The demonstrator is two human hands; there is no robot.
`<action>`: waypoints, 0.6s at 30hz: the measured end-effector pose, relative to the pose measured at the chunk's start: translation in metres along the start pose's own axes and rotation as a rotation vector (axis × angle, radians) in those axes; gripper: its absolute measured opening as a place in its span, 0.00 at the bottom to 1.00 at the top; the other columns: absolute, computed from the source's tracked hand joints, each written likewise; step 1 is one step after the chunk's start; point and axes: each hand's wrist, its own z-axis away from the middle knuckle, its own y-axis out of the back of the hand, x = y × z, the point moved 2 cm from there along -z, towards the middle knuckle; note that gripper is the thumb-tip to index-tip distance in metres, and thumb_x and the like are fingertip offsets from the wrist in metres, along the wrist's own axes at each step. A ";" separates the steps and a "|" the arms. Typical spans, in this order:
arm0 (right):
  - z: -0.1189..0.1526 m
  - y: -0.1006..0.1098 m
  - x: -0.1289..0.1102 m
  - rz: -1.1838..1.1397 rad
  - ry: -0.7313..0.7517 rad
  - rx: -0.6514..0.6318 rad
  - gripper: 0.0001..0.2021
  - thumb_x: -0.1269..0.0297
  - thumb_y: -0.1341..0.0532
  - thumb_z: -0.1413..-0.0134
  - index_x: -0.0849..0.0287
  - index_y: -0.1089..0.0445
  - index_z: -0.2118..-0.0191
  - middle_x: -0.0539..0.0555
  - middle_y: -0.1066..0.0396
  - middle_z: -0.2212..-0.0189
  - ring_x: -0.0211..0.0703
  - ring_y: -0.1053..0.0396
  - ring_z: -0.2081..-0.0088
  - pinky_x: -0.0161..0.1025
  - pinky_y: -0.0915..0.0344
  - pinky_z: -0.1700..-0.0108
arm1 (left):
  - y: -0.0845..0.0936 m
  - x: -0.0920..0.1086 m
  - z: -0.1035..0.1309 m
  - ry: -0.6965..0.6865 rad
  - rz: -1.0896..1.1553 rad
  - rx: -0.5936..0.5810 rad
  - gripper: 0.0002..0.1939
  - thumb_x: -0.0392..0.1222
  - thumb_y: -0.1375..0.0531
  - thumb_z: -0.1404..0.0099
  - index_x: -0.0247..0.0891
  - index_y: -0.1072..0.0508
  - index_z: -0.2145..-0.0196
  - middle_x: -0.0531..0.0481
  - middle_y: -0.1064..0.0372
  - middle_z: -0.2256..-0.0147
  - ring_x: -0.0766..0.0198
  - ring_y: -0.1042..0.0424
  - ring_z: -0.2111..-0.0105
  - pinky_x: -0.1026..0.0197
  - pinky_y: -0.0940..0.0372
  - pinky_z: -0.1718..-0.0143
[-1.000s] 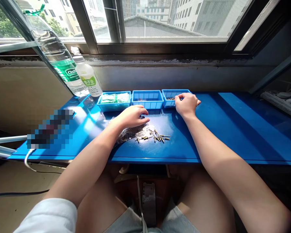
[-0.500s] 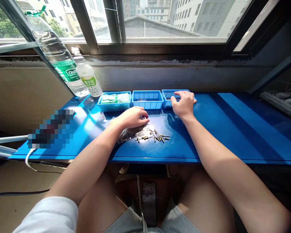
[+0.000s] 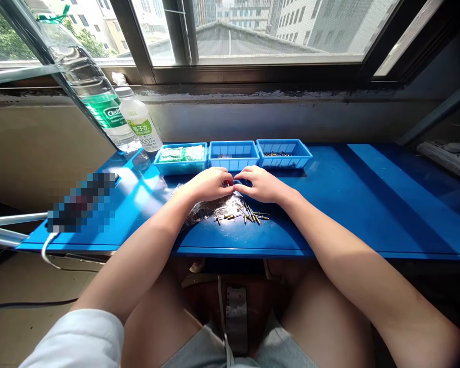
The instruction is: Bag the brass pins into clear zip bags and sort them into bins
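My left hand (image 3: pixel 213 184) is over the clear plastic bags (image 3: pixel 209 210), its fingers curled round something I cannot make out. Close to its fingertips is my right hand (image 3: pixel 258 184), with thumb and forefinger bent towards the left hand; whether anything sits between them is too small to tell. Several rivets (image 3: pixel 252 214) lie loose on the blue table beside the bags. Behind the hands stand three blue bins: the left bin (image 3: pixel 181 168) holds green-and-white packets, the middle bin (image 3: pixel 233 164) a few small pieces, the right bin (image 3: pixel 285 162) several dark rivets.
A large water bottle (image 3: pixel 95 97) and a smaller white bottle (image 3: pixel 140 120) stand at the back left. A blurred dark object (image 3: pixel 82 204) with a white cable lies on the left of the blue table (image 3: pixel 368 204). A power strip (image 3: pixel 448 163) is at the far right.
My right hand has come from the right bin, down and left, to my left hand. The left hand has hardly moved.
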 end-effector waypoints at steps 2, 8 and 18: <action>0.000 0.000 -0.001 0.019 0.000 -0.032 0.16 0.55 0.42 0.40 0.57 0.24 0.54 0.60 0.28 0.53 0.54 0.33 0.50 0.49 0.33 0.49 | 0.000 0.001 0.000 0.003 0.003 -0.001 0.15 0.48 0.44 0.35 0.37 0.22 0.64 0.46 0.28 0.65 0.61 0.30 0.67 0.60 0.37 0.66; 0.001 -0.001 -0.001 0.045 0.009 -0.040 0.15 0.57 0.41 0.41 0.56 0.24 0.53 0.60 0.29 0.52 0.55 0.34 0.49 0.49 0.32 0.49 | 0.002 0.003 -0.001 0.003 -0.013 0.002 0.13 0.45 0.44 0.35 0.36 0.22 0.65 0.46 0.28 0.65 0.61 0.30 0.67 0.60 0.36 0.65; -0.002 -0.009 -0.002 0.148 -0.048 0.106 0.24 0.59 0.43 0.40 0.64 0.33 0.41 0.65 0.35 0.41 0.59 0.41 0.40 0.55 0.42 0.39 | 0.000 0.001 -0.001 0.002 -0.025 0.009 0.14 0.46 0.45 0.35 0.36 0.22 0.66 0.46 0.29 0.66 0.60 0.30 0.66 0.59 0.36 0.64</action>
